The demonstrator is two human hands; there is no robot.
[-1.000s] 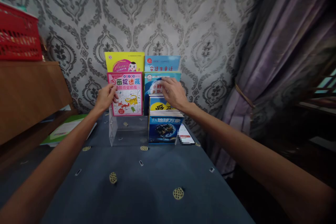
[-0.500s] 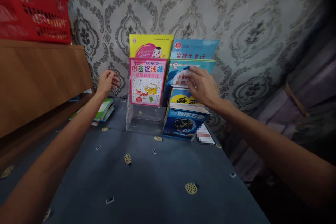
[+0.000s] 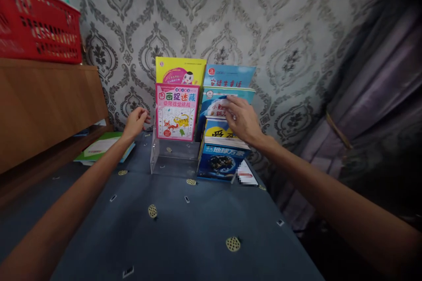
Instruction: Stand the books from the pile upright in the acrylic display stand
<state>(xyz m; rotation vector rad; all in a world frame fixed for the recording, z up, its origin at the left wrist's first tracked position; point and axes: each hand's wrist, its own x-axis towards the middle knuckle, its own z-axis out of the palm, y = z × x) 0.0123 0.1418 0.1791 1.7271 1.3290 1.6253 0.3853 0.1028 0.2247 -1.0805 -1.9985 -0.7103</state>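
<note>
A clear tiered rack (image 3: 174,162) stands on the blue cloth against the wall. Its left side bears a yellow book (image 3: 181,68) with a pink book (image 3: 177,114) in front of and below it. On the right side are a light blue book (image 3: 231,74), a teal book (image 3: 206,101), a yellow-and-blue book (image 3: 212,128) and a dark blue book (image 3: 219,162). My right hand (image 3: 242,120) lies over the front of the teal book, its fingers spread a little. My left hand (image 3: 136,122), loosely curled and empty, hovers left of the pink book.
A pile of green-covered books (image 3: 102,147) lies at the left, beside a wooden cabinet (image 3: 49,105) bearing a red basket (image 3: 42,22). A white card (image 3: 247,173) sits right of the rack. Purple curtains (image 3: 316,153) hang at the right.
The view has shifted, so the rack appears slightly lower and further left. My right hand remains at the teal book, and my left hand is still beside the pink book.
</note>
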